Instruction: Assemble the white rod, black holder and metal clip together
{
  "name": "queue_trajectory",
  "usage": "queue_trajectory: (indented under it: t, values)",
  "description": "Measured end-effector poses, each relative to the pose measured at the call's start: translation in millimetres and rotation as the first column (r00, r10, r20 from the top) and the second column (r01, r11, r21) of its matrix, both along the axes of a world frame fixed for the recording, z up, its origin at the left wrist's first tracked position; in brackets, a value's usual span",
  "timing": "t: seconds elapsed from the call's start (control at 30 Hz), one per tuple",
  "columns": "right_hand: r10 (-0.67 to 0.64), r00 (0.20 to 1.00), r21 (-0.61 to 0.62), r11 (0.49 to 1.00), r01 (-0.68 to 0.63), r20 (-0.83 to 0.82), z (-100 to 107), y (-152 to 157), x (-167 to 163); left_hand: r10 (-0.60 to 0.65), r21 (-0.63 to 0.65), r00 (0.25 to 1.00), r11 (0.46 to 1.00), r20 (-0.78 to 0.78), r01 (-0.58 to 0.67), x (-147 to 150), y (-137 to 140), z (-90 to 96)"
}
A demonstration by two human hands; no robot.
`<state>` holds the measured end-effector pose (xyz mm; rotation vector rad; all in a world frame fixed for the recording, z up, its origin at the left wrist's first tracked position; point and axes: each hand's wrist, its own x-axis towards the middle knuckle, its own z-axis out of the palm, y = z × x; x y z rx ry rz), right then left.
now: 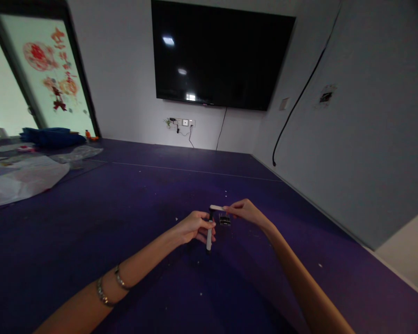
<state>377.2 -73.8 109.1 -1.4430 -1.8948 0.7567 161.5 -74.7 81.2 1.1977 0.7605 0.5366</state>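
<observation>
My left hand (195, 227) is closed round a slim white stick (209, 239) with black ends, held roughly upright over the purple surface. My right hand (245, 211) pinches one end of a short white strip (217, 208). The strip's other end meets the black top of the stick, nearly at a right angle; whether the two are joined I cannot tell. Just below my right fingertips lies a small dark item with pale markings (225, 220), too small to name.
The purple surface (153, 195) stretches to the wall, with small white bits scattered on it. White and clear plastic sheeting (31, 178) and dark blue cloth (52, 137) lie at the left. A black cable (299, 93) hangs along the right wall. A television (223, 55) hangs ahead.
</observation>
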Motion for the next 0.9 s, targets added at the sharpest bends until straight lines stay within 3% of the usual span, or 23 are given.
queue_trajectory:
  t: [0.1,0.23,0.4,0.57,0.73,0.9]
  values:
    - [-0.093,0.996,0.035,0.995,0.093,0.005,0,1,2,0.002,-0.003,1.000,1.000,0.000,-0.002,0,-1,3.0]
    - [0.056,0.997,-0.046,0.997,-0.058,-0.050,0,0,4,0.017,-0.003,1.000,1.000,0.007,-0.017,0,-2,4.8]
    - [-0.049,0.998,0.011,0.999,0.049,-0.029,-2,1,4,0.026,-0.017,0.999,1.000,0.019,-0.026,0,1,3.0]
    - [0.009,0.999,0.027,1.000,-0.008,-0.039,-5,3,2,0.045,-0.016,0.999,0.999,0.014,-0.045,1,1,2.0]
    - [-0.086,0.996,0.094,0.992,0.089,-0.029,-9,6,5,0.052,-0.019,0.998,0.998,0.024,-0.052,1,0,3.6]
    - [-0.001,1.000,0.059,0.998,0.002,-0.008,-10,6,5,0.058,-0.020,0.998,0.998,0.036,-0.058,2,0,2.8]
